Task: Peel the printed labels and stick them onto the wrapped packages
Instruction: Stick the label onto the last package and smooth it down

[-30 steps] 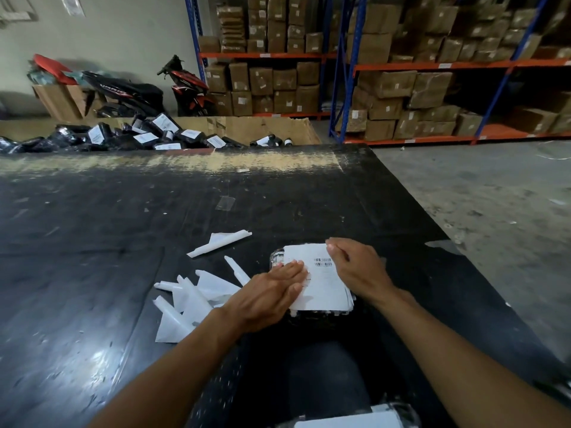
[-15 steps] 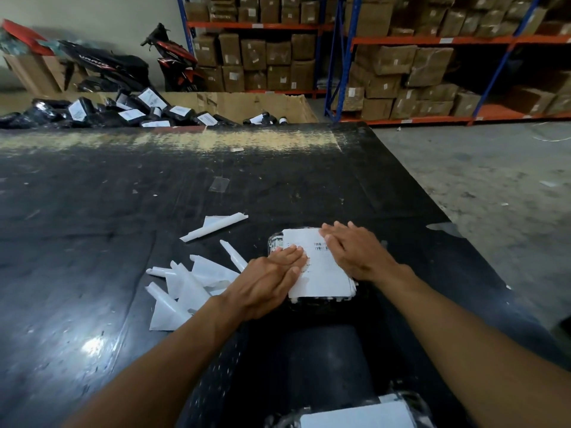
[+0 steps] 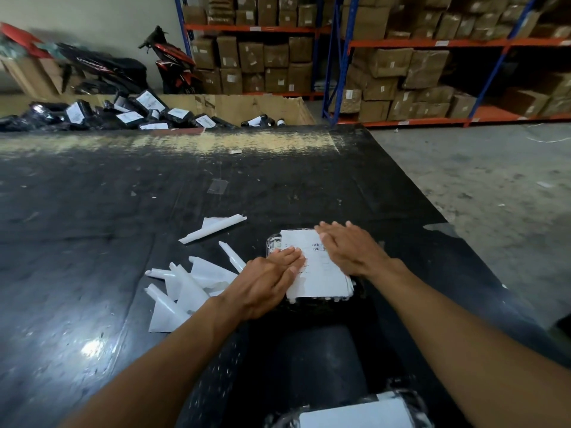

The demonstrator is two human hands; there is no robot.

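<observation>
A white printed label [image 3: 318, 270] with a small barcode lies on top of a bubble-wrapped package [image 3: 273, 244] on the black table [image 3: 92, 211]. My left hand [image 3: 268, 279] presses flat on the label's left side, fingers straight. My right hand [image 3: 349, 248] lies flat on the label's upper right part, fingers spread and straight. Only the package's left and lower edges show around the label. A second wrapped package with a white label [image 3: 355, 415] sits at the bottom edge of the view, close to me.
Several peeled white backing sheets [image 3: 185, 285] lie left of the package, one more [image 3: 213, 228] farther back. A cardboard bin [image 3: 262, 108] holding labelled black parcels [image 3: 123, 114] stands beyond the table. Shelves of boxes [image 3: 401, 72] and concrete floor [image 3: 494, 186] are on the right.
My right hand has gone from fingers curled at the label's top to flat with fingers spread and slid up along the label. My left hand stays pressed on the left side.
</observation>
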